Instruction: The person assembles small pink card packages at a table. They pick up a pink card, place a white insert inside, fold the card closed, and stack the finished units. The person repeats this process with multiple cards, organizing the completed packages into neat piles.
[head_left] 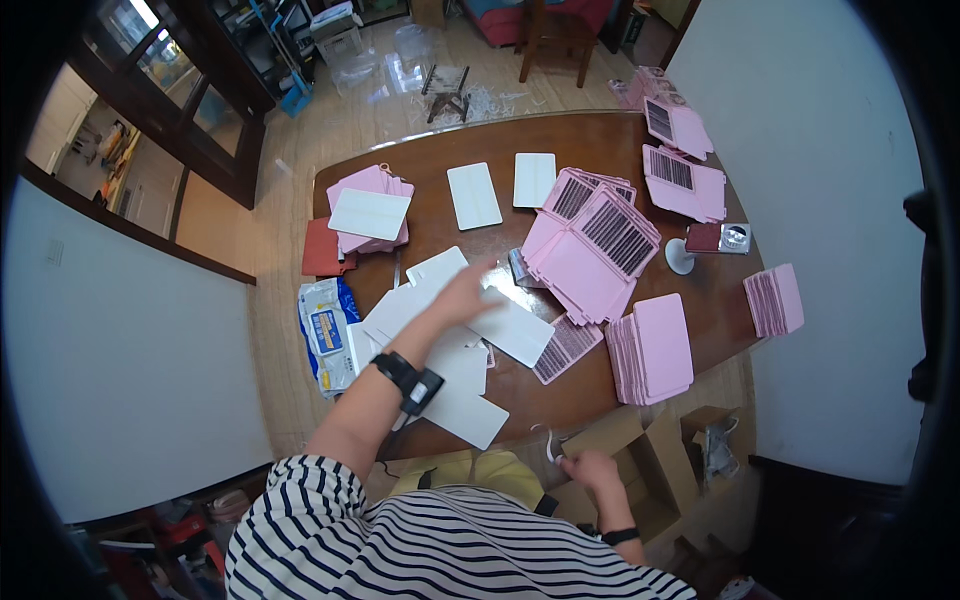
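My left hand [465, 293] reaches over the brown wooden table [600, 135] and rests on a spread of white flat cards [520, 332] near its front left. The fingers lie on a card; whether they grip it is unclear. A black watch [410, 380] is on that wrist. My right hand [585, 468] is low, below the table's front edge, by an open cardboard box [650, 455], pinching a small white piece. Open pink cases with striped inserts [600, 245] lie just right of my left hand.
Stacks of pink cases [655, 350] [775, 300] stand at the front right and right edge, more [685, 180] at the far right. Two white cards [473, 195] [534, 180] lie at the back. A pink pile under a white card [370, 212] sits far left. A blue-white packet [325, 330] hangs off the left edge.
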